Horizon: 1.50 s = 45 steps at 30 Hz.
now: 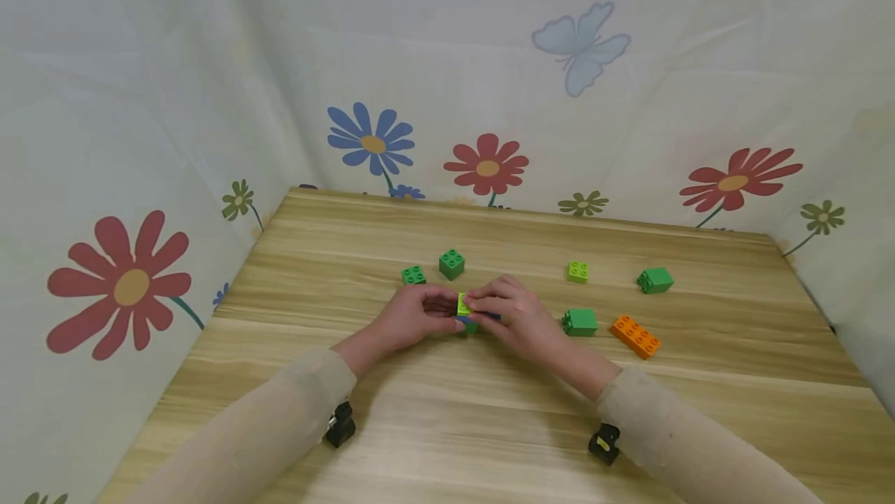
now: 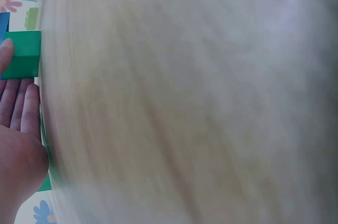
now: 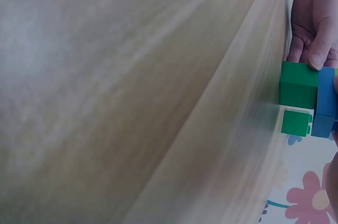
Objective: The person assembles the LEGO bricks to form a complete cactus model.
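Observation:
Both hands meet round a small stack of toy building bricks near the middle of the table. At its bottom is a green brick [image 3: 298, 85], above it a longer blue brick [image 3: 324, 105] that juts out to the right, and on top a lime brick [image 1: 463, 304]. My left hand [image 1: 412, 319] grips the stack from the left; its thumb lies against the green brick [image 2: 24, 55] in both wrist views. From the right, my right hand [image 1: 523, 319] pinches the upper bricks, fingertips on the lime one. Fingers hide part of the blue brick in the head view.
Two green bricks, one at the back [image 1: 451, 264] and one partly behind the left hand [image 1: 414, 276], stand beyond. To the right lie a lime brick [image 1: 578, 272], two green bricks on their sides [image 1: 580, 322] and an orange brick [image 1: 635, 336]. Flowered cloth [image 1: 433, 61] encloses the wooden table [image 1: 447, 426].

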Each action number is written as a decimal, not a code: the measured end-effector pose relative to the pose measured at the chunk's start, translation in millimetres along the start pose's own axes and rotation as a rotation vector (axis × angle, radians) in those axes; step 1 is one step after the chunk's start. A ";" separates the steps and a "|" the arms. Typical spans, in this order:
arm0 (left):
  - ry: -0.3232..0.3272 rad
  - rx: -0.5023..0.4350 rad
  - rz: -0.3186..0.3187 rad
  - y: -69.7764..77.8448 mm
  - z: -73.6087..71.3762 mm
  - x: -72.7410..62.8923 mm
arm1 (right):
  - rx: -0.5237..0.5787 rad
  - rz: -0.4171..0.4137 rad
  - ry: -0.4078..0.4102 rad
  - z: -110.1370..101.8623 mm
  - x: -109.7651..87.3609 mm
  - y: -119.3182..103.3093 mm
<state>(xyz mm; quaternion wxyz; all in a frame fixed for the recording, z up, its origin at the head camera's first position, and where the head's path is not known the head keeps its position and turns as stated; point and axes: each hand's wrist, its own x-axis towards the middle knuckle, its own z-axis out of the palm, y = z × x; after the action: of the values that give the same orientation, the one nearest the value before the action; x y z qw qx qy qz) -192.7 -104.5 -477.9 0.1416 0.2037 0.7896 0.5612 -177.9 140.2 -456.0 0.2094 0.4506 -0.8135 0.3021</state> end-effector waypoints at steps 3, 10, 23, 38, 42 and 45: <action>-0.003 0.001 0.001 0.5 0.2 0.5 | -0.002 -0.013 0.006 -0.6 -1.4 -0.1; 0.000 0.028 -0.003 -1.4 1.3 1.8 | -0.004 0.001 -0.037 -13.2 -7.2 -2.8; 0.021 0.053 -0.059 0.4 -0.9 0.6 | -0.034 0.059 -0.038 -46.0 -19.7 10.0; 0.013 0.058 -0.054 0.7 -0.3 0.0 | -0.140 0.116 0.025 -85.9 -50.7 25.5; 0.012 0.060 -0.053 1.2 -0.5 0.2 | -0.187 0.156 0.037 -98.8 -62.3 26.8; 0.011 0.068 -0.056 1.5 -0.6 0.4 | -0.208 0.193 0.046 -108.2 -72.4 28.2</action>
<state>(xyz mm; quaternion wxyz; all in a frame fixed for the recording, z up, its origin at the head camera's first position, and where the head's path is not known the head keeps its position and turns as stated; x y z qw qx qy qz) -193.0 -104.4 -476.3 0.1458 0.1832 0.8143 0.5311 -158.1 269.3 -430.0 0.2436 0.3393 -0.8749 0.2451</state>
